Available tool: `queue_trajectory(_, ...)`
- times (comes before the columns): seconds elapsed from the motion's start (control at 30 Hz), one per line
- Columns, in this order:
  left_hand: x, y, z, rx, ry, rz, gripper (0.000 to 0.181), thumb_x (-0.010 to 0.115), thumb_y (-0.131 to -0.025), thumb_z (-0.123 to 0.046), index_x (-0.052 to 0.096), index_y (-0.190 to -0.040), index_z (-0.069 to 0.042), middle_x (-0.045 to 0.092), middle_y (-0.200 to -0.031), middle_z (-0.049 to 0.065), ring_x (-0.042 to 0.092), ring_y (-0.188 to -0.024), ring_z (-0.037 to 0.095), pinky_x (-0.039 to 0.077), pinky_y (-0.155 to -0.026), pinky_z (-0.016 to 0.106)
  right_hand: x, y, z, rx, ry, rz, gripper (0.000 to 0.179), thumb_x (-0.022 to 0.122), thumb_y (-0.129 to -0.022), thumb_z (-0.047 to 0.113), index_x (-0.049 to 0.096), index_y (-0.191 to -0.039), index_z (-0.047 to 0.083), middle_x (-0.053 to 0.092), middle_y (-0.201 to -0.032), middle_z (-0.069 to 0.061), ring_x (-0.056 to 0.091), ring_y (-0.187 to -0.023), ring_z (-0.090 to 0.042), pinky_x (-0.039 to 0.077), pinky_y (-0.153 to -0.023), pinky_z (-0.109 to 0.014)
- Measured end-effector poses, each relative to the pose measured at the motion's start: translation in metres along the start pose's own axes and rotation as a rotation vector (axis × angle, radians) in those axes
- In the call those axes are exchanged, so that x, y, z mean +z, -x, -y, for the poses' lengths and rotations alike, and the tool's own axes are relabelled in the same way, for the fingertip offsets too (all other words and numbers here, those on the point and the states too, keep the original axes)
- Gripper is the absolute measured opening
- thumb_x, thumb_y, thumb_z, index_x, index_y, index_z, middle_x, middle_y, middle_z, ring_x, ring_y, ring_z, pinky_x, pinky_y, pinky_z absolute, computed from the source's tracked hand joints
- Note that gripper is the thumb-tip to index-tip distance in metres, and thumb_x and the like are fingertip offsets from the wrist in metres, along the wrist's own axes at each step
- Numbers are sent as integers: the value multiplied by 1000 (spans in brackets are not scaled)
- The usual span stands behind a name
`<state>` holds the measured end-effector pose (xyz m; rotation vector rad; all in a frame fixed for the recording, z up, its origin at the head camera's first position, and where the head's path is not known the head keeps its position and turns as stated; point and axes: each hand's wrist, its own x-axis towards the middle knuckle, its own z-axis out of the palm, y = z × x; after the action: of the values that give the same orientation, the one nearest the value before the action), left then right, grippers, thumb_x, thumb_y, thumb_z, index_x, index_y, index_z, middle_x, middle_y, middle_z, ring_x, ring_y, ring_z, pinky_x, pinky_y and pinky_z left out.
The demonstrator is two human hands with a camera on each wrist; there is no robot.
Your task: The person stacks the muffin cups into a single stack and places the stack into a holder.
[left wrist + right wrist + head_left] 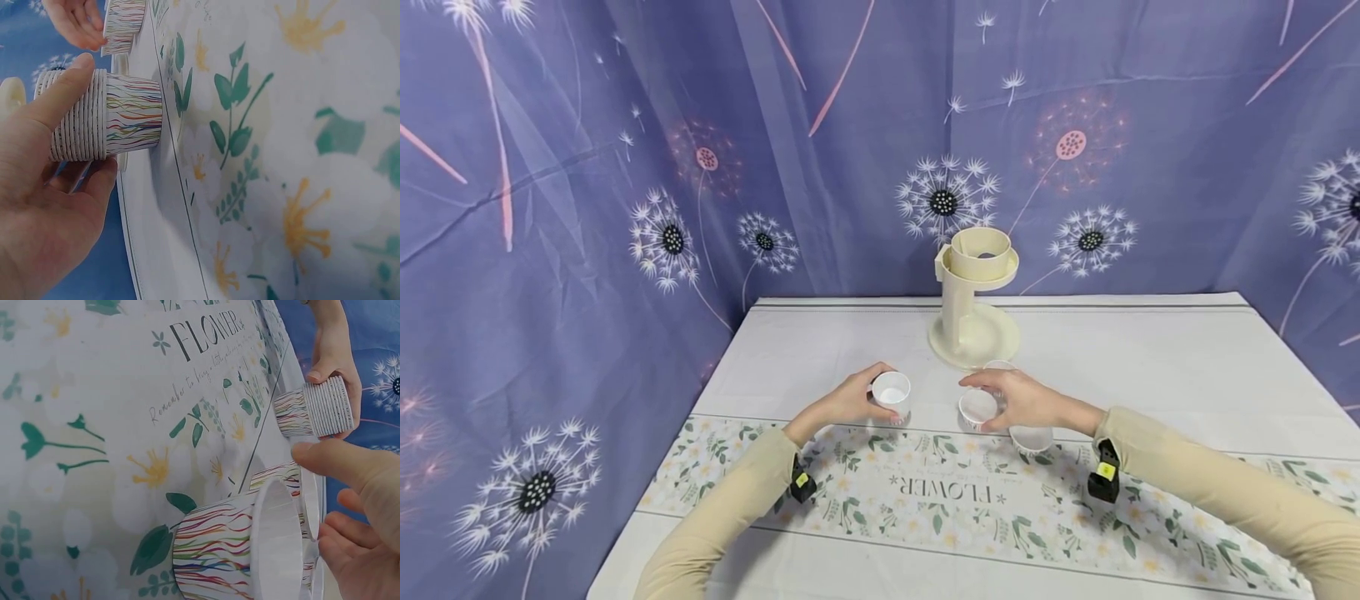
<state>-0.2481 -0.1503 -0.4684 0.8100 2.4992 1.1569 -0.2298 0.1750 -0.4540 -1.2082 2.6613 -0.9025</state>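
Observation:
My left hand (855, 397) grips a stack of paper cups (87, 119), white with wavy coloured lines, thumb on one side and fingers on the other. The nested rims show as several ridges. My right hand (1024, 398) is spread around the rim of a single paper cup (978, 408), thumb on the near side and fingers on the far side. In the right wrist view a gap lies between thumb and fingers. A second cup (228, 544) stands upright nearest that wrist camera. Another cup (998, 365) is partly hidden behind the right hand.
A cream stand (957, 312) with a ring-shaped holder on top and a round base stands at the back of the table. The white tablecloth (835, 337) has a floral band marked "FLOWER". A blue dandelion curtain (865, 183) hangs behind and at the left.

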Motion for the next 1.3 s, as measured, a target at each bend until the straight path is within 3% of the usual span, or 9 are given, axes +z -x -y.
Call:
queue_trajectory(0.17, 1, 1, -1, -14, 16, 8, 66, 84, -76, -17, 49, -131, -13, 58, -123, 6, 55, -114, 20, 50, -90, 33, 3, 0, -2, 16, 36, 3, 68, 86, -71, 22, 58, -129, -1, 63, -126, -16, 63, -106, -30, 54, -88, -43)
queue_trajectory(0.4, 1, 0, -1, -10, 15, 6, 65, 84, -76, -18, 49, -131, -13, 58, -123, 6, 55, -113, 20, 51, -88, 32, 3, 0, -3, 59, -44, 54, 69, 83, -76, 20, 53, -134, -3, 58, -133, -19, 58, -119, -36, 52, -93, -45)
queue_trajectory(0.6, -1, 1, -2, -6, 24, 8, 66, 84, -76, -17, 49, -131, -12, 57, -123, 6, 55, -112, 19, 51, -87, 32, 4, -1, -4, 73, -43, 73, 67, 83, -77, 22, 54, -133, -2, 59, -131, -19, 60, -116, -35, 54, -91, -44)
queue_trajectory(0.9, 0, 1, -1, -9, 26, 2, 66, 84, -76, -18, 49, -132, -13, 58, -123, 6, 56, -111, 20, 51, -88, 31, 6, -3, -4, 63, -35, 47, 59, 80, -79, 26, 59, -129, 2, 64, -122, -11, 62, -98, -19, 55, -81, -34)
queue_trajectory(1.3, -1, 0, -2, -14, 12, 4, 66, 84, -76, -17, 49, -132, -12, 58, -123, 6, 56, -112, 20, 51, -88, 31, 5, -5, 0, 45, -68, 13, 56, 79, -81, 29, 60, -128, 5, 64, -125, -9, 62, -103, -21, 55, -86, -37)
